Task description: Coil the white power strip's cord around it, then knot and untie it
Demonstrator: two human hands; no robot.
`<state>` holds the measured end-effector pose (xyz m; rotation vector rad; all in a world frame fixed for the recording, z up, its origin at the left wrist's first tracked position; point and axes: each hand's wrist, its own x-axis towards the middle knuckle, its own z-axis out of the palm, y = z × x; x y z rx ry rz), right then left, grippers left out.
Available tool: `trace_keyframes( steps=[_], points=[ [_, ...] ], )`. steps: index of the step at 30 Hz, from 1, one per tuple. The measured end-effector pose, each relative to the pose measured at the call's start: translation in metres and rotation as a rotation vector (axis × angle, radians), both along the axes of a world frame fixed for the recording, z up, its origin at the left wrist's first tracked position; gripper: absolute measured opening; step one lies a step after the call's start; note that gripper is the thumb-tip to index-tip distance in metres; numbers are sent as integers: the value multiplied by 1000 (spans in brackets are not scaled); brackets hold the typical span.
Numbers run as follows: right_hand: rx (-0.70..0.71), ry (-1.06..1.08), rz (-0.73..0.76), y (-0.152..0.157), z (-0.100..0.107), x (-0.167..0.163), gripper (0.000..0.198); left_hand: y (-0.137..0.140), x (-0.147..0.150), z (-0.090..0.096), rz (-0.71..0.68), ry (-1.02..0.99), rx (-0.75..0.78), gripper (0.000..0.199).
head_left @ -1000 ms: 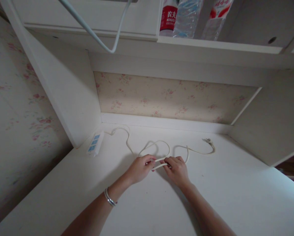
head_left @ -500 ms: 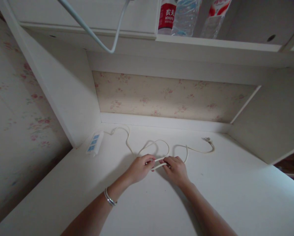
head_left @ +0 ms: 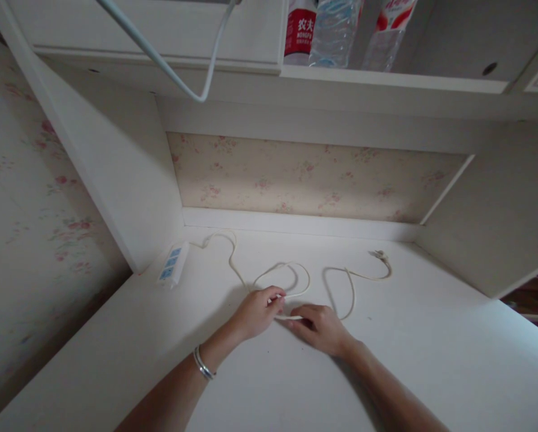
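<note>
A thin cream-coloured cord (head_left: 303,272) lies in loops across the white desk. At its left end is a white power strip (head_left: 172,264) with blue panels, near the side wall of the desk. The cord's right end, with what looks like a plug (head_left: 379,255), rests at the far right. My left hand (head_left: 260,311) pinches the cord at the middle loop. Just to its right, my right hand (head_left: 319,327) has its fingers closed round a lower stretch of the same cord. A short length of cord spans the gap between the hands.
White desk surface (head_left: 251,384) lies under both hands. Above hangs a shelf holding a red-labelled bottle (head_left: 299,30) and other clear bottles (head_left: 334,33). A pale bent tube (head_left: 170,66) hangs at upper left. Panels (head_left: 107,156) wall the left side.
My right hand has moved down, toward me, drawing its stretch of cord away from the loop. One strand no longer runs between the hands. My left hand has barely moved.
</note>
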<state>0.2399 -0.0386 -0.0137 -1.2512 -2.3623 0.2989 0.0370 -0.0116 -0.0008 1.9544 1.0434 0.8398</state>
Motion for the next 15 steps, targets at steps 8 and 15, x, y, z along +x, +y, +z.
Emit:
trace_keyframes(
  steps=[8,15],
  points=[
    [72,-19,-115,-2,-4,13,38,0,3,-2,15,9,19,28],
    [132,-5,-119,-2,-3,10,37,1,3,-7,-7,65,28,28]
  ],
)
